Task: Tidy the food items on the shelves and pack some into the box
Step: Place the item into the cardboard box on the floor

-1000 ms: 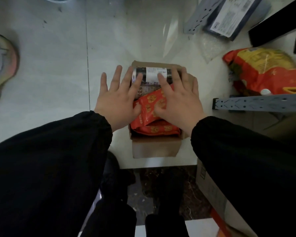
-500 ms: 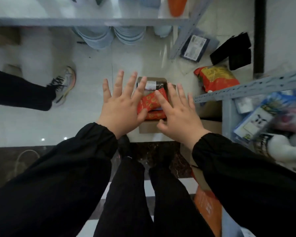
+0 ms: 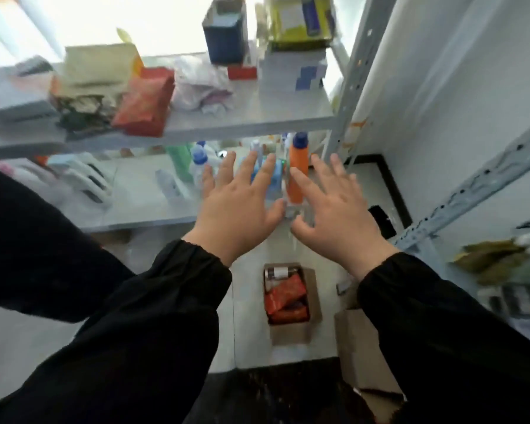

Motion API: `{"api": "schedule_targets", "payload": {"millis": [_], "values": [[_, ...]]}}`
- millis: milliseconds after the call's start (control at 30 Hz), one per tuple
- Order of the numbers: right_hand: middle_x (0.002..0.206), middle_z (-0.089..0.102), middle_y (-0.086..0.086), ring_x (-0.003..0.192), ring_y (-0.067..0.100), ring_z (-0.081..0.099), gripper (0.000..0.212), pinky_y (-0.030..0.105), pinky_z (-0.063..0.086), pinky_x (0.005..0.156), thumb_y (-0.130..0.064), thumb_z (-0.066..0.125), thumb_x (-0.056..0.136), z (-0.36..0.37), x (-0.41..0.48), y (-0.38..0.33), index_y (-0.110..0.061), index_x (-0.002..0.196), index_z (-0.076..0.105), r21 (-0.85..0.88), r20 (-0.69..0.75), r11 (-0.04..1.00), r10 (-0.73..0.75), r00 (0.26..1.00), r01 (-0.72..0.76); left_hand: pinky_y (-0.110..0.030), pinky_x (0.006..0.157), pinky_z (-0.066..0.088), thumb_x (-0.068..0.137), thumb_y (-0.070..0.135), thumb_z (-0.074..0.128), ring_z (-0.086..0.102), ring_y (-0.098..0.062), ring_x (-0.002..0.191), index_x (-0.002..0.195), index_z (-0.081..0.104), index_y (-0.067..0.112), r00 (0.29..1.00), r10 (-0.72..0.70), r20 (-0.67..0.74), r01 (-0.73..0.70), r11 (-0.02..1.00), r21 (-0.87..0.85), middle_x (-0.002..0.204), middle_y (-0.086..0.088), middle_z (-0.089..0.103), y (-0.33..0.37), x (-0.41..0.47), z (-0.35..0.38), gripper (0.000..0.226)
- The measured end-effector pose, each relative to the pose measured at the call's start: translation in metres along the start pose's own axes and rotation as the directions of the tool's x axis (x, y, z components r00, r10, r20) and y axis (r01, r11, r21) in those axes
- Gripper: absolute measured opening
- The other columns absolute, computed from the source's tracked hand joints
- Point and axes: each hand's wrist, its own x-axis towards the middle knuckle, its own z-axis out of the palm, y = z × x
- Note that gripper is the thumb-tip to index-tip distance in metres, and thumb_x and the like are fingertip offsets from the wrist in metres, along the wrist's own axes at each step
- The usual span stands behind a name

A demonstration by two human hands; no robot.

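A small cardboard box (image 3: pixel 313 296) stands on the floor below my hands, holding red snack packets (image 3: pixel 283 296) and a dark can (image 3: pixel 277 273) at its far end. My left hand (image 3: pixel 237 206) and my right hand (image 3: pixel 337 206) hover side by side in the air, fingers spread, holding nothing, well above the box. Ahead is a grey metal shelf unit (image 3: pixel 245 125). Its upper shelf carries a red packet (image 3: pixel 144 102), a crumpled pale bag (image 3: pixel 201 84), a dark blue box (image 3: pixel 225 35) and a yellow pack (image 3: pixel 300 19).
The lower shelf holds an orange bottle (image 3: pixel 297 175), a green bottle (image 3: pixel 181 162), several small bottles and white items at the left. A second shelf unit (image 3: pixel 471 188) stands at the right with packets on it. A larger cardboard box (image 3: pixel 364 353) sits by my right arm.
My hands lifted off the packets in the box and rose into the air. The view swung up from the floor to the shelves, so the box now lies far below.
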Motion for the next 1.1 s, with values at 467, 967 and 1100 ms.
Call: {"api": "schedule_targets", "payload": {"millis": [467,967,1100], "values": [[0.115,0.069,0.009,0.102,0.034,0.066,0.039,0.045,0.055,0.084,-0.027,0.058,0.088,-0.106,-0.210,-0.005,-0.011,0.121,0.071,0.007,-0.536,0.803,0.506,0.676,-0.596,-0.047,0.093,0.049,0.101,0.056,0.041,0.062,-0.037,0.112,0.132,0.061,0.018,0.679,0.722,-0.133,-0.731,0.682,-0.030,0.117,-0.009,0.068,0.168,-0.045,-0.095,0.053],[0.129,0.063,0.013,0.120,0.033,0.059,0.045,0.047,0.054,0.097,-0.029,0.061,0.090,-0.142,-0.604,-0.023,-0.010,0.129,0.069,0.172,-0.664,0.451,0.710,0.234,-0.876,-0.048,0.094,0.048,0.085,0.059,0.023,0.061,-0.038,0.112,0.130,0.067,0.018,0.249,0.959,-0.137,-0.968,0.247,-0.031,0.118,-0.011,0.070,0.400,-0.334,-0.110,0.075],[0.150,0.046,0.003,0.139,0.024,0.042,0.047,0.041,0.043,0.110,-0.035,0.057,0.099,-0.149,-0.694,-0.015,-0.021,0.144,0.057,0.202,-0.578,0.396,0.787,0.217,-0.896,-0.047,0.094,0.050,0.091,0.054,0.037,0.060,-0.037,0.113,0.135,0.065,0.018,0.229,0.962,-0.150,-0.973,0.220,-0.072,0.121,-0.010,0.069,0.447,-0.405,-0.097,0.064]]}}
